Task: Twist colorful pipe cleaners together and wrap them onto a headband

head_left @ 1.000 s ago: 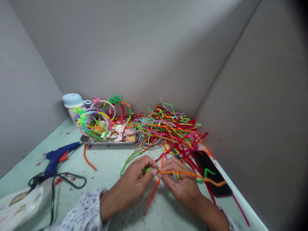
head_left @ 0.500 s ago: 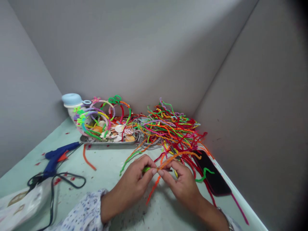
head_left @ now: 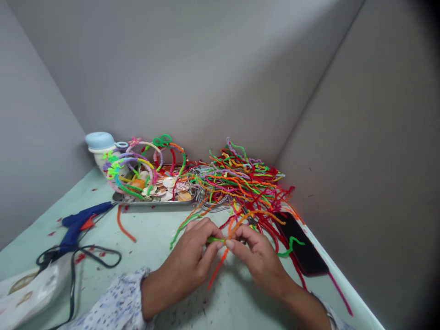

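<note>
My left hand (head_left: 194,254) pinches a green pipe cleaner (head_left: 213,239) between thumb and forefinger. Tip to tip with it, my right hand (head_left: 259,259) is closed on an orange pipe cleaner (head_left: 254,213), whose free end arcs up and to the right. Where the two colours meet at my fingertips, the orange one looks wrapped round the green; the exact join is partly hidden by my fingers. An orange-red pipe cleaner (head_left: 217,270) slants down below my fingertips, and I cannot tell whether it is joined.
Behind my hands lies a heap of coloured pipe cleaners (head_left: 240,178). A metal tray (head_left: 154,202) of shells stands left of it, with wrapped hoops (head_left: 153,161) and a white bottle with a blue lid (head_left: 99,141). A blue glue gun (head_left: 77,224) lies left, a phone (head_left: 305,250) right.
The orange pipe cleaner's free end has swung into a higher, more curved arc. Both hands stay pinched together in nearly the same place, and the view has shifted slightly.
</note>
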Tool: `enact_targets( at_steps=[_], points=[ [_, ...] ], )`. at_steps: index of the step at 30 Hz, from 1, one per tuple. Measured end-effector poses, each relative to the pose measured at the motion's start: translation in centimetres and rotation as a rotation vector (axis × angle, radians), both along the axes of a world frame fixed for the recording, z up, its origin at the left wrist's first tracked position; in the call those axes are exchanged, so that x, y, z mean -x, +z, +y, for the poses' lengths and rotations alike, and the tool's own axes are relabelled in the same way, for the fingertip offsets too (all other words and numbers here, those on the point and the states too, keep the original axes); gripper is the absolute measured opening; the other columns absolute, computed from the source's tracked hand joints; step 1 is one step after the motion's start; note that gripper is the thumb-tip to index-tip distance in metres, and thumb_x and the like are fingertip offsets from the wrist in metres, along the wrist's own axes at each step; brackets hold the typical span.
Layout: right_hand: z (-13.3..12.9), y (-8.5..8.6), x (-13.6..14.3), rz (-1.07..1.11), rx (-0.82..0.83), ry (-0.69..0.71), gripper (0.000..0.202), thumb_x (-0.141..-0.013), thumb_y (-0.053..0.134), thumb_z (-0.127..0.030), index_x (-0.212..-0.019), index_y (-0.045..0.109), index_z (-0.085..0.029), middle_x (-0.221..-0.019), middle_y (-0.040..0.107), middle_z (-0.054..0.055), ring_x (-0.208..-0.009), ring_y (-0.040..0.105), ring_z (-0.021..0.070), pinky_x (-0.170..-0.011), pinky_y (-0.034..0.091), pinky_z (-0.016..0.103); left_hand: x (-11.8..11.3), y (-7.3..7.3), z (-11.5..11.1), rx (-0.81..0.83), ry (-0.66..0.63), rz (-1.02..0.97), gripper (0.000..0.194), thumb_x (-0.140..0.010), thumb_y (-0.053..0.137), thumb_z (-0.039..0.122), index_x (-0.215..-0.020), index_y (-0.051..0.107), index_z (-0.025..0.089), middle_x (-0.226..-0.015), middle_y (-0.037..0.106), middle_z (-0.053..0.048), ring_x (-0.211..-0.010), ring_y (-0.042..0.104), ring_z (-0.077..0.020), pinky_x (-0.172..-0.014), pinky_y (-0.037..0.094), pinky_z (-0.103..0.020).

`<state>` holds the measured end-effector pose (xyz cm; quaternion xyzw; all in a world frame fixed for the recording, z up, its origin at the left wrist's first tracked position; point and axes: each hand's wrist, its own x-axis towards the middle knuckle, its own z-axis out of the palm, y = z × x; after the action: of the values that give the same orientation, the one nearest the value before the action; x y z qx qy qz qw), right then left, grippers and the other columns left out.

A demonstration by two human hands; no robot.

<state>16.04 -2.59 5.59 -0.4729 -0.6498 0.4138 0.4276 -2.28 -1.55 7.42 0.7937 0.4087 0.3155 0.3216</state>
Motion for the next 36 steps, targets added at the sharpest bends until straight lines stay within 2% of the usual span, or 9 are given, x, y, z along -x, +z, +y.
enact_targets(
  at_steps=[7, 14, 19, 23, 29, 36],
  points=[
    [0.3, -0.1, 0.1, -0.033, -0.025, 0.018, 0.019, -0.087, 0.056, -0.035, -0.078, 0.060, -0.018, -0.075, 0.060, 0.000, -0.072, 0.053, 0.0150, -0.067, 0.042, 0.026, -0.1, -0.9, 0.0, -0.004, 0.015, -0.033, 0.011, -0.093, 0.046, 0.020, -0.087, 0.055, 0.018, -0.088, 0.058, -0.003, -0.086, 0.052, -0.0187, -0.079, 0.038, -0.032],
    [1.0, -0.1, 0.0, -0.089, -0.022, 0.066, 0.022, -0.090, 0.051, -0.034, -0.076, 0.057, -0.018, -0.074, 0.055, 0.000, -0.071, 0.050, 0.0144, -0.066, 0.039, 0.026, -0.1, -2.2, 0.4, -0.079, 0.019, -0.044, 0.010, -0.094, 0.046, 0.019, -0.088, 0.054, 0.018, -0.089, 0.057, -0.004, -0.087, 0.050, -0.0195, -0.080, 0.038, -0.034],
    [1.8, -1.8, 0.1, -0.110, -0.066, 0.049, 0.023, -0.090, 0.050, -0.031, -0.070, 0.052, -0.019, -0.069, 0.049, -0.002, -0.069, 0.047, 0.0143, -0.066, 0.036, 0.027, -0.3, -4.2, 1.1, -0.214, -0.011, 0.000, 0.011, -0.094, 0.043, 0.017, -0.090, 0.054, 0.018, -0.088, 0.055, -0.004, -0.084, 0.047, -0.0197, -0.080, 0.036, -0.036],
    [2.2, -3.5, 0.4, -0.118, -0.113, 0.056, 0.023, -0.091, 0.048, -0.028, -0.069, 0.050, -0.020, -0.070, 0.049, -0.002, -0.072, 0.047, 0.0152, -0.069, 0.036, 0.028, -0.1, -5.5, 1.4, -0.230, -0.028, 0.014, 0.013, -0.094, 0.042, 0.016, -0.089, 0.053, 0.018, -0.087, 0.055, -0.004, -0.083, 0.047, -0.0199, -0.079, 0.035, -0.037],
    [1.8, -5.0, 0.6, -0.116, -0.183, 0.020, 0.022, -0.093, 0.046, -0.026, -0.072, 0.049, -0.020, -0.074, 0.050, -0.001, -0.077, 0.048, 0.0160, -0.074, 0.035, 0.030, -0.2, -5.9, 1.2, -0.226, -0.006, 0.039, 0.006, -0.092, 0.046, 0.018, -0.090, 0.052, 0.018, -0.087, 0.055, -0.004, -0.084, 0.047, -0.0204, -0.083, 0.034, -0.039],
    [1.9, -5.9, 0.4, -0.123, -0.253, 0.021, 0.025, -0.096, 0.041, -0.025, -0.073, 0.047, -0.021, -0.075, 0.051, -0.001, -0.077, 0.048, 0.0158, -0.081, 0.035, 0.033, -0.4, -6.4, 1.1, -0.239, 0.022, 0.023, 0.007, -0.091, 0.045, 0.017, -0.086, 0.050, 0.019, -0.082, 0.054, -0.003, -0.079, 0.046, -0.0193, -0.081, 0.034, -0.038]
  ],
)
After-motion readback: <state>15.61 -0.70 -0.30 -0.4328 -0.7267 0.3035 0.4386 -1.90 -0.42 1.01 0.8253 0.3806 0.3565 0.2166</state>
